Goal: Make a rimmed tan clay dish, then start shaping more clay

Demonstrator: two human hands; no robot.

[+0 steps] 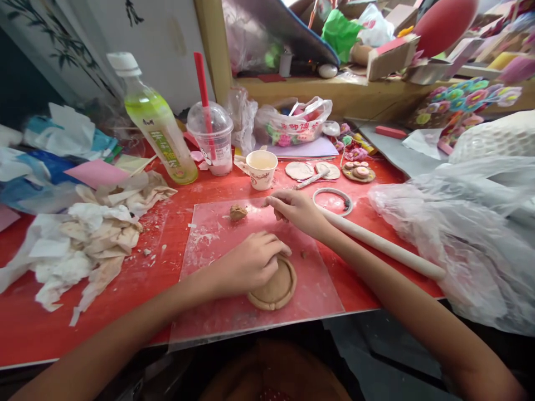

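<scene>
Bare forearms reach in from the bottom edge, and between them a round disc of brown clay (pixel 278 289) with a raised rim lies on a clear plastic sheet (pixel 317 289) spread over the red table (pixel 167 267). The left hand (pixel 251 262) rests on the disc's 10 o'clock side, fingers curled and pressing down on the clay, covering much of it. From the disc, at 12 o'clock, the right hand (pixel 295 209) sits loosely curled on the sheet with its fingertips drawn together and pointing toward a small lump of clay (pixel 238 211); whether it pinches anything cannot be told. A long white rolling pin (pixel 388 250) lies at 2 o'clock, running under the right forearm, and a thin ring (pixel 333 199) lies just beyond the right hand. Farther out at 12 o'clock stands a paper cup (pixel 262 169), with a domed plastic cup and red straw (pixel 210 139) and a green drink bottle (pixel 156 122) at 11 o'clock. Crumpled paper tissues (pixel 96 234) pile up at 9 o'clock. Filmy plastic bags (pixel 472 223) heap at 3 o'clock.
</scene>
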